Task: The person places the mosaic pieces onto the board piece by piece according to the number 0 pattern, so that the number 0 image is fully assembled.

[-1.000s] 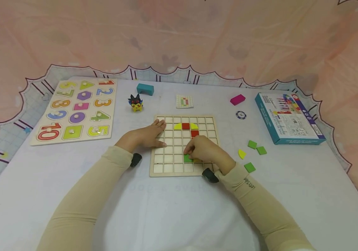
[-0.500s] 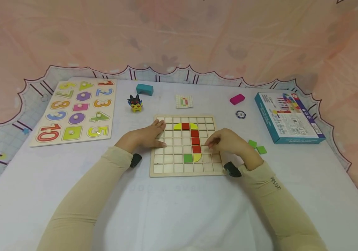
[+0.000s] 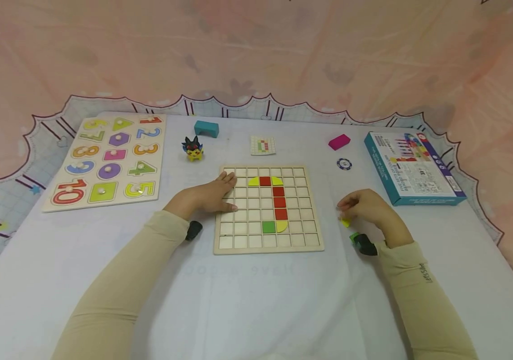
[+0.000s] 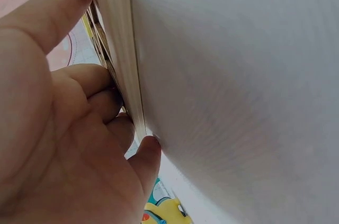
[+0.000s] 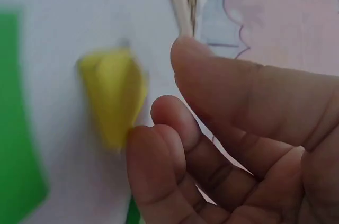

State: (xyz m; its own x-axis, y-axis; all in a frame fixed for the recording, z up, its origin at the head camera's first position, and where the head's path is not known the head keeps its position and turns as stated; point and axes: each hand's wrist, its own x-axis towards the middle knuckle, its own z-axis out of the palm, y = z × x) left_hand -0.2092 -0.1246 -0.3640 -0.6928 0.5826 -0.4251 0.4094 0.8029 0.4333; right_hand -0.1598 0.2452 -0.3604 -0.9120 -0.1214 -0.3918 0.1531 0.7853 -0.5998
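Observation:
A wooden grid board [image 3: 227, 240] lies mid-table, its edge [image 4: 119, 49] close up in the left wrist view. On it sit a column of red tiles [image 3: 279, 202], yellow curved pieces [image 3: 254, 181] at the top, a green tile [image 3: 268, 227] and a yellow quarter [image 3: 282, 226] low down. My left hand [image 3: 211, 195] rests flat on the board's left edge, its fingers [image 4: 106, 107] against the rim. My right hand [image 3: 351, 206] hovers right of the board, fingertips touching a loose yellow piece [image 3: 345, 223] [image 5: 114, 91], thumb clear of it. A green tile [image 3: 354, 236] [image 5: 16, 128] lies beside it.
A number puzzle [image 3: 108, 160] lies far left. A toy figure [image 3: 192, 148], a teal block [image 3: 206, 128] and a pattern card [image 3: 263, 145] sit behind the board. To the right are a magenta block [image 3: 339, 142], a chip [image 3: 344, 164] and a box [image 3: 411, 167].
My right hand left the board's lower middle, leaving a yellow quarter beside the green tile, and moved right off the board to the loose yellow piece. The left hand stayed put.

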